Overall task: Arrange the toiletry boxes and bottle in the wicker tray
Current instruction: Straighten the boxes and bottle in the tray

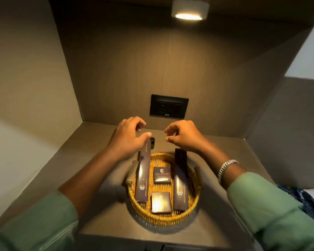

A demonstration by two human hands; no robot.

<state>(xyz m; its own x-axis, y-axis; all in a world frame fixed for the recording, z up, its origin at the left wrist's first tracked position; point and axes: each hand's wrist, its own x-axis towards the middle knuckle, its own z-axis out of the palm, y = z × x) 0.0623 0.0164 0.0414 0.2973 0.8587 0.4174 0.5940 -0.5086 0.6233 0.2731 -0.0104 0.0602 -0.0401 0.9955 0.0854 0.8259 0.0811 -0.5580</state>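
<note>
Wicker tray (163,217): round, yellow woven, with a handle on each side; it sits on the desk (101,220) inside a brown alcove.
Left long box (143,173): dark, narrow, lies lengthwise along the tray's left side, its far end sticking out over the rim.
Right long box (180,178): same kind, lies along the tray's right side, far end also over the rim.
Upper square box (162,174): small, dark with a gold logo, lies flat in the middle of the tray between the two long boxes.
Lower square box (161,202): small, glossy top, lies flat near the tray's near rim, just below the other square box.
Bottle (153,143): small, green with a dark cap, stands on the desk just behind the tray, beside the far end of the left long box, outside the tray.
Left hand (128,136): hovers above the tray's far left edge, fingers loosely curled, holding nothing; thumb tip close to the bottle cap, contact unclear.
Right hand (182,136): hovers above the tray's far right edge, fingers curled, holding nothing; a metal bracelet (225,168) on the wrist.
Wall socket (168,106): black plate on the back wall.
Lamp (188,10): round, lit, overhead.
</note>
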